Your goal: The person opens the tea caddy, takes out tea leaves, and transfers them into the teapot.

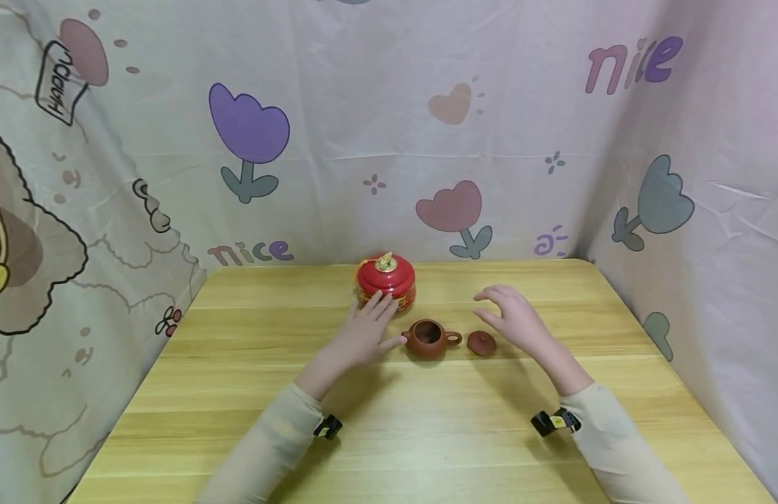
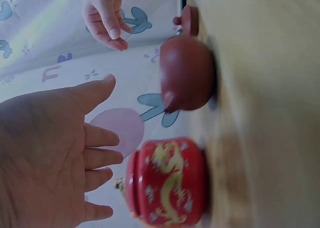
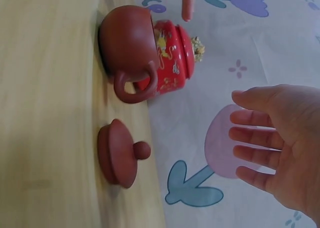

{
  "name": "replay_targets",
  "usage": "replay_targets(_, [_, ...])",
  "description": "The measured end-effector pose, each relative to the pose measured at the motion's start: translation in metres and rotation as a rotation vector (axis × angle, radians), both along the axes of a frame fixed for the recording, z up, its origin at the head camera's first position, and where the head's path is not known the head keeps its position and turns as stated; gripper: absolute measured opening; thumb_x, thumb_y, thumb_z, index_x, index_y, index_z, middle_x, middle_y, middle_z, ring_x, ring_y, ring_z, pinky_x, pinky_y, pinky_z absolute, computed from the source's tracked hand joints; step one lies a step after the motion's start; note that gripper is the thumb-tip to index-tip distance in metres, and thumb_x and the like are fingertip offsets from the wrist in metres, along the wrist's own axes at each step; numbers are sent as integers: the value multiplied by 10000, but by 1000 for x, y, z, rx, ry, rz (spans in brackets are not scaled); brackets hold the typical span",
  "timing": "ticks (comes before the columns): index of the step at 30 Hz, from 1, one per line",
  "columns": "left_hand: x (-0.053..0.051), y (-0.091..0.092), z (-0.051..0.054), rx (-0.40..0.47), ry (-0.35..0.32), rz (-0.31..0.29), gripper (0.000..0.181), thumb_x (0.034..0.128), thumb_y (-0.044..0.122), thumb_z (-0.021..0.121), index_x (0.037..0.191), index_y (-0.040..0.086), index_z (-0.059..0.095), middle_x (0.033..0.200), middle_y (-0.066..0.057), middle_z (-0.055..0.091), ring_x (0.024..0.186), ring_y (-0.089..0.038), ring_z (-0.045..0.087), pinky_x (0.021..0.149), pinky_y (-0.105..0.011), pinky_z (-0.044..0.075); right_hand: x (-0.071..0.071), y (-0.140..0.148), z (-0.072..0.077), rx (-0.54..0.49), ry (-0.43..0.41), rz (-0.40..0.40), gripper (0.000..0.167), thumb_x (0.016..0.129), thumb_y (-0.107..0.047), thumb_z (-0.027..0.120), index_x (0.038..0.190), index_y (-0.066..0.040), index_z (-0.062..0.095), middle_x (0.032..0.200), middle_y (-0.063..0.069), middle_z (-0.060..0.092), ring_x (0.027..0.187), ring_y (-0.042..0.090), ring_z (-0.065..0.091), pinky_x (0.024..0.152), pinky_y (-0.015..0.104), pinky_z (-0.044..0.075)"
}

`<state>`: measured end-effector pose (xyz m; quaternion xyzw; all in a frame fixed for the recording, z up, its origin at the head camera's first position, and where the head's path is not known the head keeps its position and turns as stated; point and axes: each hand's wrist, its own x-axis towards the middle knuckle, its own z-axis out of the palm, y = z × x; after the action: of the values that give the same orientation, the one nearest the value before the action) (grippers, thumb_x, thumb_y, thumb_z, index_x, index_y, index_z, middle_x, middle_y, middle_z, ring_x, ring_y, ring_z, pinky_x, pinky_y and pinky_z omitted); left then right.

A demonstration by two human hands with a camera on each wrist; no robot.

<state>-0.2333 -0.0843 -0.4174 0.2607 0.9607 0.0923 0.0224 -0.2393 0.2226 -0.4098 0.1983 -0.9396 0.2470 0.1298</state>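
Observation:
A brown clay teapot (image 1: pixel 426 340) stands uncovered on the table, spout to the left and handle to the right. Its lid (image 1: pixel 482 343) lies on the wood just right of the handle, knob up. Behind and left is a red lidded jar (image 1: pixel 386 281) with a gold knob; the left wrist view shows a gold dragon on the jar (image 2: pixel 171 183). My left hand (image 1: pixel 361 336), fingers spread, hovers in front of the jar and beside the spout, holding nothing. Over the area right of the lid, my right hand (image 1: pixel 515 318) is raised with relaxed, slightly bent fingers, also empty.
The light wooden table (image 1: pixel 401 448) reaches back to a patterned cloth (image 1: pixel 357 126) that hangs behind it and along both sides. A dark wrist device (image 1: pixel 328 427) is on the left sleeve, another (image 1: pixel 555 422) on the right.

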Motion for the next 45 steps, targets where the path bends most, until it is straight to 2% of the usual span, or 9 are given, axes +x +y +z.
replay_targets(7, [-7,-13,18,7,70,2,723,962,534,501,1523,111,334,1607,-104,279,1523,-321,137,1197,-619,113,-5,-17,7,-29,24,32,297,901,-232,693,1128,-40,682,1191,178,659,1162,366,575,1020,533,446])
replay_targets(10, [-11,-16,25,24,85,14,716,962,531,504,1518,108,347,1602,-103,293,1521,-319,149,1194,-618,131,-10,-25,5,-42,51,52,310,899,-231,696,1139,-37,679,1191,177,661,1156,363,583,1011,527,455])
replay_targets(14, [-20,-21,28,70,97,44,697,961,518,516,1511,117,365,1596,-100,308,1511,-329,186,1181,-627,168,-19,-39,0,-71,65,80,330,896,-221,700,1156,-20,672,1197,182,657,1163,366,577,1026,525,445])
replay_targets(21, [-46,-27,20,191,133,121,606,972,430,550,1468,101,437,1561,-118,375,1476,-337,281,1169,-616,226,-29,-62,-3,-116,3,78,375,908,-251,688,1216,-42,650,1301,200,603,1253,370,527,1083,528,406])
replay_targets(27, [-65,-27,15,278,170,180,560,969,401,568,1429,92,491,1514,-124,447,1433,-330,367,1170,-551,286,-42,-80,-5,-79,-34,70,542,917,-334,667,1352,-33,549,1392,192,544,1325,357,474,1124,514,369])
replay_targets(33, [-82,-21,10,275,184,221,515,977,422,545,1401,129,536,1484,-104,490,1397,-319,418,1148,-553,320,-56,-96,-11,23,-96,88,689,941,-486,571,1463,-59,433,1514,155,432,1425,350,364,1163,544,302])
replay_targets(38, [-97,-16,10,240,180,240,513,980,470,513,1381,153,565,1459,-84,522,1374,-318,442,1137,-555,334,-69,-110,-16,119,-161,53,763,950,-565,500,1523,-92,328,1581,118,338,1481,323,276,1185,535,265])
replay_targets(45, [-109,-6,6,194,194,258,526,975,489,511,1379,157,569,1418,-73,567,1325,-321,498,1093,-535,398,-80,-122,-21,149,-217,19,805,952,-525,526,1524,-15,280,1572,184,327,1482,349,262,1175,543,280])
